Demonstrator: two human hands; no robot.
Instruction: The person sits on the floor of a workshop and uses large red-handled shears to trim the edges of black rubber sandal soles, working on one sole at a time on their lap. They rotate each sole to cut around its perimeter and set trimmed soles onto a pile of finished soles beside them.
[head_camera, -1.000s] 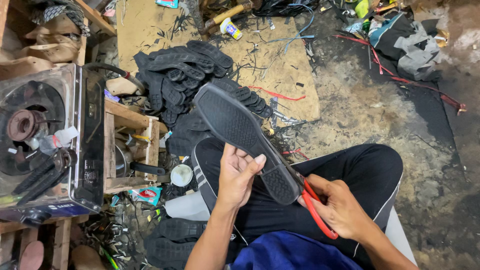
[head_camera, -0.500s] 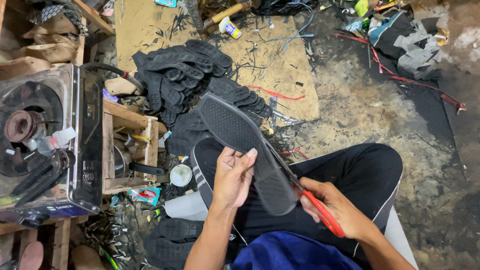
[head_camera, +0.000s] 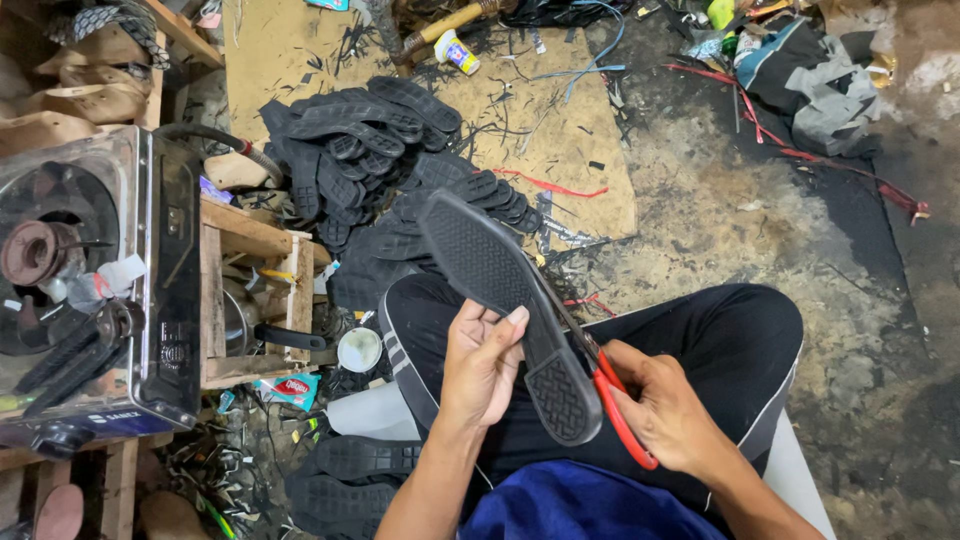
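Sole (head_camera: 505, 300) is the centre of it all here, black rubber, tread side up, tilted over the person's lap. Left hand (head_camera: 480, 365) pinches its left edge near the heel, thumb on top. Right hand (head_camera: 668, 412) is wrapped around red-handled scissors (head_camera: 600, 375), blades running along the sole's right edge. Beyond the sole's toe sits a pile of soles (head_camera: 370, 150) on cardboard (head_camera: 580, 150). Left of the sole, a stove (head_camera: 90, 290).

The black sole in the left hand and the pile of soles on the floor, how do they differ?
The black sole is lifted, held by the left hand, scissors in the right hand at its edge. The pile of soles lies untouched, overlapping on the floor. Both are black rubber with patterned tread.
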